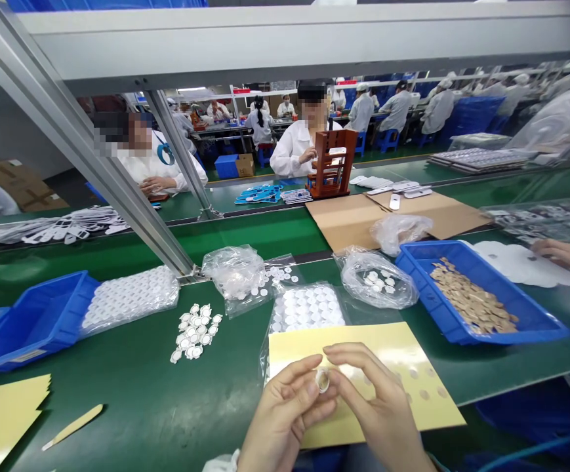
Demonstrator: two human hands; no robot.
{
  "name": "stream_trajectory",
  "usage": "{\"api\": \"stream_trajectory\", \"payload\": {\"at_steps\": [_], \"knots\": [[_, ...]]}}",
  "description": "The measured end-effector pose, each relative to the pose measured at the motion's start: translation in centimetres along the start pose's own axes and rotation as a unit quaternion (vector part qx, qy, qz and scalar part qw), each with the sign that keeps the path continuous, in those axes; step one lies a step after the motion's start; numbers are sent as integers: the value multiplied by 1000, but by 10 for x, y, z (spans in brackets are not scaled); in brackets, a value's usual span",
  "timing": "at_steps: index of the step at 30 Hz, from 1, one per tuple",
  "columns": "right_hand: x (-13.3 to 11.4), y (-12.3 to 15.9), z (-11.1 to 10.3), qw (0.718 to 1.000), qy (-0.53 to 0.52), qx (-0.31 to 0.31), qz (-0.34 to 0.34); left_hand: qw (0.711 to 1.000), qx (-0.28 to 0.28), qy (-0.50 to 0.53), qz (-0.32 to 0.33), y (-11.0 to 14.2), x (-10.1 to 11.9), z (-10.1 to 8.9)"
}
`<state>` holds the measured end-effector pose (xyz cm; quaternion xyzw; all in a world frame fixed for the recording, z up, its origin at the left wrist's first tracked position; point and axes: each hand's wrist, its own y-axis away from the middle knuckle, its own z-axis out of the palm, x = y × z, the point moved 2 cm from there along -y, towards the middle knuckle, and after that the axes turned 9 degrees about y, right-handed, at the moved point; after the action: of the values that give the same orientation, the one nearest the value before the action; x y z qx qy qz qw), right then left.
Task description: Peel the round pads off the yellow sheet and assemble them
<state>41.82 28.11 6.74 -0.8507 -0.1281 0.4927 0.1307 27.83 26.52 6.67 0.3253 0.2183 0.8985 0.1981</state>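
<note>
Our left hand (pixel 285 413) and right hand (pixel 380 406) nearly close, fingertips pinching a small glossy disc (pixel 323 379) above a smooth yellow backing sheet (pixel 387 347) at the green counter's (pixel 137 400) near edge; a ribbed blue plastic tray (pixel 481 288) holds tan discs (pixel 471 295) rightward.

- The left hand (pixel 285 410) and right hand (pixel 378 400) pinch a small disc (pixel 323 379) just above a yellow backing sheet (pixel 393 354).
- Straight ahead, a plastic bag of white discs (pixel 307 308) blocks the way, lying against the sheet's far edge.
- To the right, the raised walls of a blue tray (pixel 476 295) stand in the path.
- To the left, a hand could pass over the green bench (pixel 132 393), between the sheet and loose white pieces (pixel 195 331), above a wooden spatula (pixel 73 426).
- Farther left, a diagonal aluminium post (pixel 117 187) bars reaching across to the far bench.
</note>
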Motion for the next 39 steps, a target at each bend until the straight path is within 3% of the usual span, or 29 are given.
{"api": "stream_trajectory", "payload": {"at_steps": [3, 7, 39], "knots": [[-5, 0, -4, 996, -1, 22, -84, 1000, -9, -2, 30, 3, 2, 2], [-11, -2, -6, 993, -11, 14, -119, 999, -15, -20, 42, 6, 3, 4], [-15, 1, -14, 986, 56, 6, -156, 994, -2, -81, 78, 16, 4, 12]]}}
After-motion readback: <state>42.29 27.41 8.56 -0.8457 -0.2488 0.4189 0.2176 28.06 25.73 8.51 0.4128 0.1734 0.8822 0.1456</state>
